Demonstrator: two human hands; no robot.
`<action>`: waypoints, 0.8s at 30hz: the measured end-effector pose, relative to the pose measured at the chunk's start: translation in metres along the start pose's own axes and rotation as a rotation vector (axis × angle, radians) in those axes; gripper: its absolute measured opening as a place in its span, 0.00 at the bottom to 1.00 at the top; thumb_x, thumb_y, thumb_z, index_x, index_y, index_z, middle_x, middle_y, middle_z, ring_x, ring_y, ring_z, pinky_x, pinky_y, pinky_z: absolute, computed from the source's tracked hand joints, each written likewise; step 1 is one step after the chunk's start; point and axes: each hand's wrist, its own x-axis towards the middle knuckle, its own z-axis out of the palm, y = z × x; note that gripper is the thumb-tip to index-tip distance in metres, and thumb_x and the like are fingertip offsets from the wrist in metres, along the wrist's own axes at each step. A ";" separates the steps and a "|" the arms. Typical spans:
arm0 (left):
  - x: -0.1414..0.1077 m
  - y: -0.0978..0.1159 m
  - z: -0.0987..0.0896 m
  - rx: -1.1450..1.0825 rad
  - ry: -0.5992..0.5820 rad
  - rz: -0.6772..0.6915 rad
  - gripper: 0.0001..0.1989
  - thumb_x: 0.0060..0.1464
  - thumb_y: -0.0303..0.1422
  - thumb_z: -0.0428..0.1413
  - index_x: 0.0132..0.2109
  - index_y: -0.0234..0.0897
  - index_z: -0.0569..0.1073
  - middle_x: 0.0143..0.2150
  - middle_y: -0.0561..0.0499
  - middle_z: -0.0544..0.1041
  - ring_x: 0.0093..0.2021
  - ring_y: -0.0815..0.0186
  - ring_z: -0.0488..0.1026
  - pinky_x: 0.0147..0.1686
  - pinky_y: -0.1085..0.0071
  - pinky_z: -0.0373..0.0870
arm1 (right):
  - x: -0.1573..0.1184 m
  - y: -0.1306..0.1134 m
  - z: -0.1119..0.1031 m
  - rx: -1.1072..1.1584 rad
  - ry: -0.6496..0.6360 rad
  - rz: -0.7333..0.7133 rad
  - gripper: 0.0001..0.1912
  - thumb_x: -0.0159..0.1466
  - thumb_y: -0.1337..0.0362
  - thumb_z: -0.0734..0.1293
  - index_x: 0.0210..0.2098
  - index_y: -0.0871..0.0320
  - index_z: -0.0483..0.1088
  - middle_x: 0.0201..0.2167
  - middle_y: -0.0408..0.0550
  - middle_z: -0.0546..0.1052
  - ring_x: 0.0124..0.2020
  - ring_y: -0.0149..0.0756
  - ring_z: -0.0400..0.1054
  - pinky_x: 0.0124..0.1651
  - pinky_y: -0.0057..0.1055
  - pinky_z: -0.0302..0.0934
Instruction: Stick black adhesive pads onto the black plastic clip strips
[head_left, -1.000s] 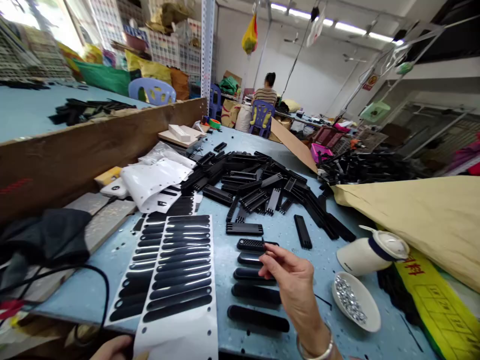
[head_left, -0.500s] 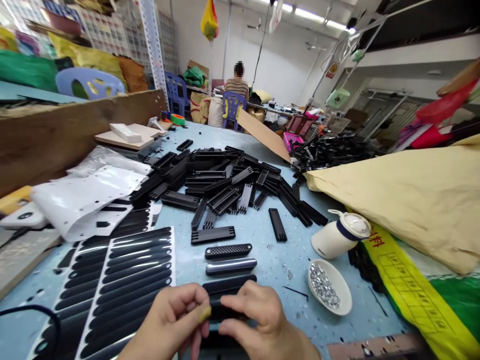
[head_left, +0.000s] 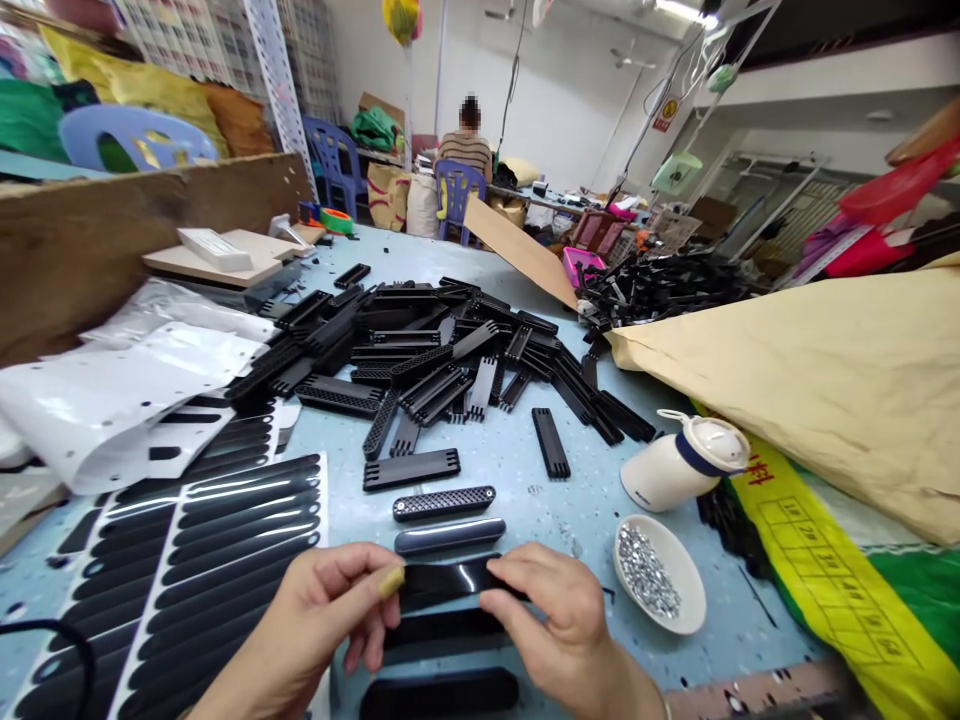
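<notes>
My left hand point(head_left: 349, 600) pinches the left end of a glossy black strip point(head_left: 450, 580) between thumb and fingers. The thumb has a yellowish covering or stain. At the strip's right end, the thumb and fingers of my right hand point(head_left: 551, 620) are closed on it. Below it lie a black bar point(head_left: 442, 632) and another black bar point(head_left: 441, 693). Just beyond are a glossy dark bar point(head_left: 450, 537) and a black bar with a textured lattice face point(head_left: 444, 503). To the left, white sheets point(head_left: 325, 500) carry rows of similar black strips point(head_left: 240, 560).
A heap of black plastic pieces point(head_left: 435, 350) covers the middle of the blue table. At right stand a white bowl of small silver parts point(head_left: 697, 600), a cream lidded bottle point(head_left: 660, 475) and brown paper point(head_left: 810, 370). A seated person point(head_left: 465, 150) is far back.
Both hands have risen slightly away from me, and the glossy strip now shows stretched between them. Bars below them have come into view. The whole view has shifted a little.
</notes>
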 end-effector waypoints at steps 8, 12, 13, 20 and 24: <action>0.020 -0.001 -0.021 0.677 0.352 0.413 0.14 0.49 0.44 0.59 0.33 0.38 0.79 0.26 0.51 0.80 0.28 0.62 0.77 0.29 0.73 0.71 | 0.016 0.046 -0.016 0.175 0.051 0.444 0.04 0.57 0.64 0.72 0.32 0.57 0.79 0.29 0.48 0.80 0.30 0.37 0.73 0.33 0.32 0.69; 0.032 -0.010 -0.026 0.854 0.357 0.507 0.14 0.52 0.42 0.58 0.38 0.38 0.80 0.32 0.50 0.83 0.31 0.60 0.79 0.32 0.73 0.73 | 0.017 0.062 -0.004 0.183 0.010 0.451 0.06 0.57 0.65 0.71 0.33 0.58 0.80 0.30 0.50 0.81 0.31 0.38 0.74 0.33 0.32 0.68; 0.033 -0.013 -0.026 0.882 0.324 0.525 0.13 0.52 0.41 0.57 0.39 0.39 0.80 0.34 0.50 0.83 0.32 0.60 0.80 0.33 0.73 0.73 | 0.016 0.063 0.000 0.173 0.004 0.443 0.06 0.56 0.66 0.70 0.33 0.58 0.80 0.31 0.50 0.81 0.30 0.37 0.74 0.33 0.31 0.68; 0.031 -0.018 -0.028 0.975 0.137 0.534 0.12 0.59 0.37 0.50 0.34 0.41 0.77 0.27 0.55 0.80 0.26 0.66 0.76 0.28 0.74 0.70 | 0.001 0.052 0.004 0.149 -0.091 0.369 0.05 0.54 0.70 0.71 0.31 0.58 0.79 0.28 0.48 0.80 0.29 0.36 0.74 0.34 0.31 0.68; 0.035 -0.014 -0.032 0.917 0.287 0.493 0.12 0.55 0.39 0.53 0.38 0.38 0.77 0.28 0.53 0.81 0.27 0.64 0.77 0.30 0.72 0.72 | 0.007 0.053 -0.003 0.081 -0.057 0.269 0.06 0.56 0.70 0.71 0.34 0.58 0.79 0.31 0.50 0.81 0.32 0.39 0.75 0.37 0.34 0.70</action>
